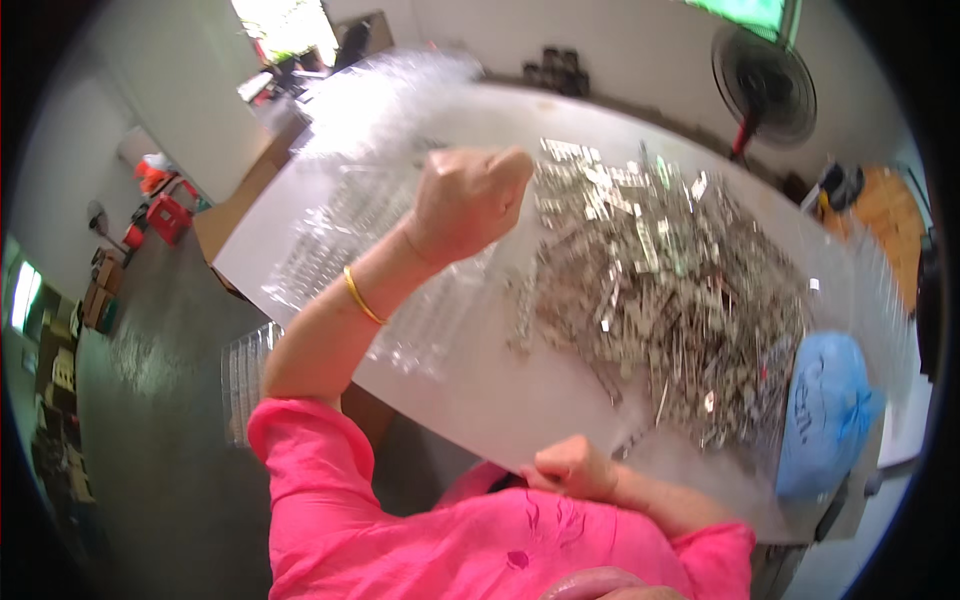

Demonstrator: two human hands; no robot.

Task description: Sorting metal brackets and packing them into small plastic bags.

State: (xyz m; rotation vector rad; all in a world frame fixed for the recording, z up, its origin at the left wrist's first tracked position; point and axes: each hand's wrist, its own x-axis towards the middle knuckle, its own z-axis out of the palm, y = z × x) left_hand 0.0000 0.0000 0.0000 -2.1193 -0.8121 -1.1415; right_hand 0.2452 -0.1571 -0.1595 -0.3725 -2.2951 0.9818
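My left hand is raised over the middle of the white table, closed in a fist. Whatever may be inside it is hidden. A yellow bangle circles that wrist. Below and left of this hand lie clear plastic trays with rows of small pockets. My right hand is closed too, low at the table's near edge and close to my body; I cannot make out what it holds. A large heap of small, shiny metal strips spreads over the right half of the table, its near fringe close to my right forearm.
A tied blue plastic bag sits at the table's right end. More clear plastic packaging is heaped at the far left corner. Behind the table stands a fan. A wooden surface is off to the right, and cardboard boxes line the left wall.
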